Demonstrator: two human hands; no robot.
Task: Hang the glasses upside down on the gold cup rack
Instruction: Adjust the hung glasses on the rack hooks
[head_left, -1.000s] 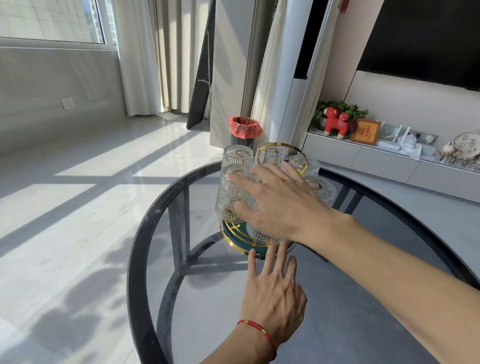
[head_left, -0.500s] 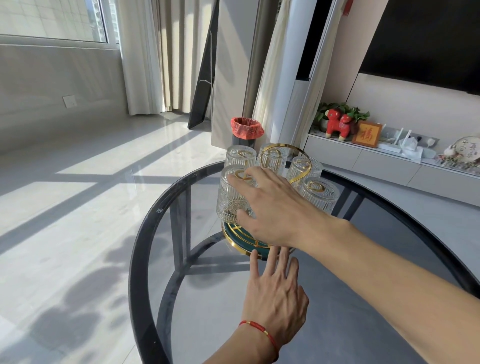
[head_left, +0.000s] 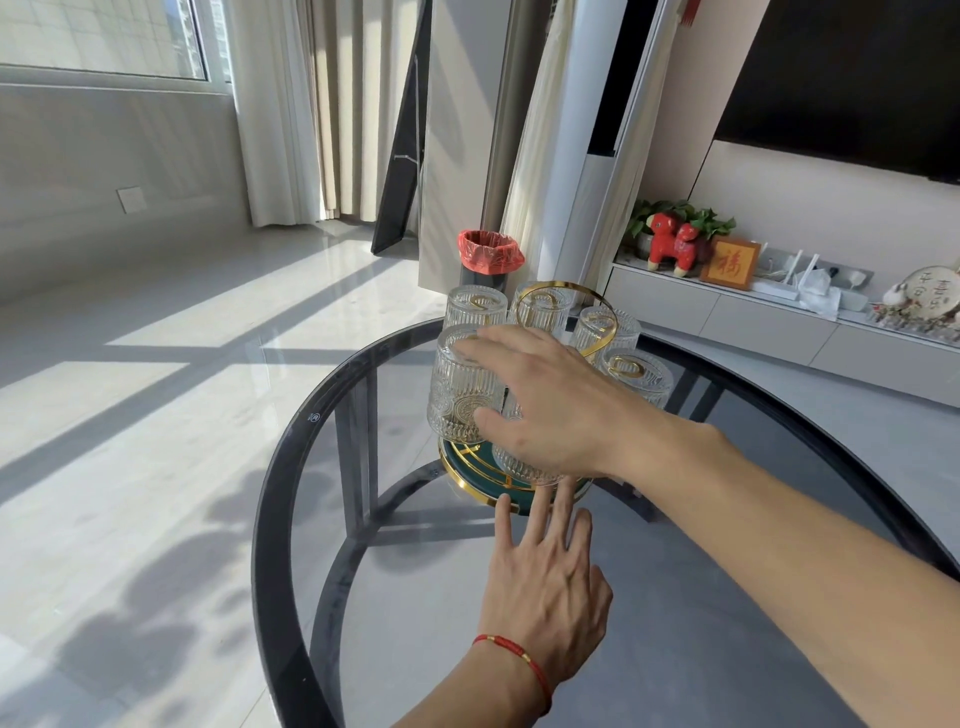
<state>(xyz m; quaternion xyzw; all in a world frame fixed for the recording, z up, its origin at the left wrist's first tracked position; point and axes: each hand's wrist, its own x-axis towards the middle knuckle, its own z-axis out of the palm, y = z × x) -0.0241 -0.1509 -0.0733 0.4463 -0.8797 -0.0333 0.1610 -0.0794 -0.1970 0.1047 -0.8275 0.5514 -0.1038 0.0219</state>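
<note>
Seating last glass on gold rack: right hand gripped it; left hand open-fingered, steadied rack's base; needed straight drop onto peg

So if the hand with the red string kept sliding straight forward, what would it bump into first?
The left hand points its straight fingers at the gold rim of the cup rack's green base. It would probably meet that rim first; the fingertips already look very close, though whether they touch is unclear.
</note>
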